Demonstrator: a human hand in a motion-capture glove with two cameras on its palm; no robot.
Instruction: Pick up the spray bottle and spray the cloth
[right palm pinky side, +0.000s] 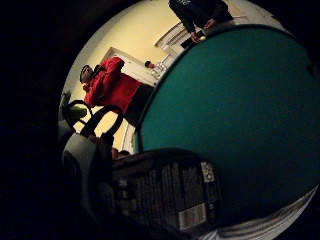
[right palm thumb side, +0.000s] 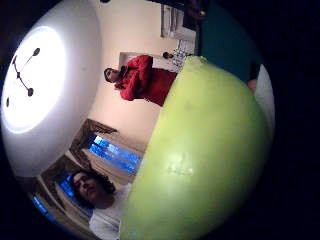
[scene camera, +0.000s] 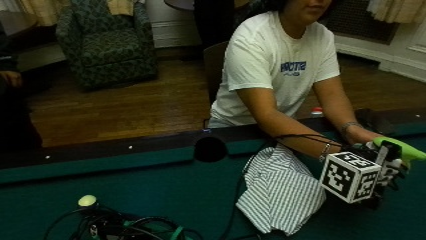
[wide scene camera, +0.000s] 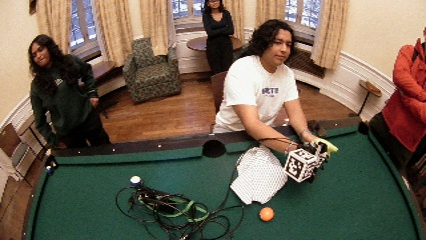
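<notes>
Grasping the lime-green plastic spray bottle (scene camera: 398, 150) above the green felt bench (scene camera: 133, 185), the gloved right hand's grip (scene camera: 386, 172) seems mid-lift; next, likely aim at the striped white cloth (scene camera: 279, 190) just beside.

One spray bottle (scene camera: 398, 150), lime green, in the gloved right hand's (scene camera: 389, 172) curled fingers. One striped cloth (scene camera: 279, 190) just beside those fingers. One orange ball (wide scene camera: 266, 214), one white ball (scene camera: 87, 200).

Green spray bottle (scene camera: 397, 148) held above table, striped cloth (scene camera: 279, 190) lying crumpled
</notes>
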